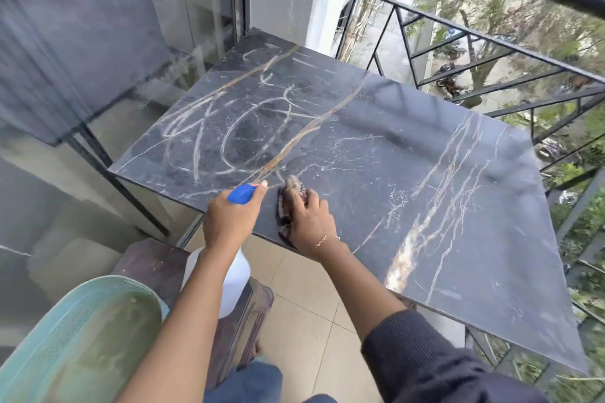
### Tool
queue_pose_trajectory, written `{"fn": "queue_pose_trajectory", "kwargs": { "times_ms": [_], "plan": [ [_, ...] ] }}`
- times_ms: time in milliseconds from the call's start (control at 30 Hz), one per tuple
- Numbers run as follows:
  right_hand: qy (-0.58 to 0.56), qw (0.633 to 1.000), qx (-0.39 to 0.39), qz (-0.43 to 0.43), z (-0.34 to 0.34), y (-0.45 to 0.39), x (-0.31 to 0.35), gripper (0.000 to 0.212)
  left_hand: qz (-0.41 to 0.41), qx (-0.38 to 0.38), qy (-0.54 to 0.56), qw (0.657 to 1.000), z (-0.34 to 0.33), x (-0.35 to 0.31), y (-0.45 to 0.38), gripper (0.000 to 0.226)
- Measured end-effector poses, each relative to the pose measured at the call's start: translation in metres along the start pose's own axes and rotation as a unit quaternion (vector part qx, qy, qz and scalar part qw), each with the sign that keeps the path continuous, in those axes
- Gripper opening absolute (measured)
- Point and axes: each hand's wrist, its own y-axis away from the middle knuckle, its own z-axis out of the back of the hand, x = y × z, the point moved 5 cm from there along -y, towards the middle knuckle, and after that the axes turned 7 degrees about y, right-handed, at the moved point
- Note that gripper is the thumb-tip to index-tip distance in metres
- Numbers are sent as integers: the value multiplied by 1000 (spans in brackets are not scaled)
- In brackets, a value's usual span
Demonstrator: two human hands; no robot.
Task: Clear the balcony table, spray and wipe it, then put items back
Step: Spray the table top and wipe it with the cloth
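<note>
1. Dark marble counter (409,173) takes up most of the view, with pale swirly streaks across its far-left part.
2. Left hand (230,216) is curled round the blue trigger head of a spray bottle (236,275), index finger out along the nozzle. The white bottle body hangs below the counter's near edge, over a dark purple plastic stool (157,263).
3. Right hand (307,222) presses down on a dark, crumpled cloth (288,206) right at the near edge, fingers bent into the fabric. Thin bracelet on that wrist.
4. A metal railing (491,52) runs close along the counter's far and right sides, with trees and parked bikes way below. Glass panels sit on the left.
5. Open room is the tiled floor (304,288) between the person and the counter.
6. A green curved thing (82,337), bottom left, is blurry and cut off, so I can't say what it is. The bottle's label is too small to read.
</note>
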Motion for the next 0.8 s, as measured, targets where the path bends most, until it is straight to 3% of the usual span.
{"fn": "queue_pose_trajectory", "kwargs": {
  "times_ms": [67,133,300,467,667,800],
  "plan": [
    [17,999,12,30,0,18,-19,77,-7,12,-5,1000,-7,-4,5,45],
    [17,1000,7,2,-1,40,-52,75,-13,26,-5,1000,-18,-8,12,43],
    [-23,980,-27,-198,5,111,-157,82,-34,64,-6,997,-53,-10,42,36],
    [-99,909,-60,-401,3,187,-233,79,-63,97,-1,993,-72,-5,80,27],
    [-156,852,-169,-470,-9,195,-192,74,-66,84,8,994,-60,-2,96,24],
    [-136,911,-163,-352,-22,152,-108,77,-62,48,15,997,-39,2,92,27]
  ]
}}
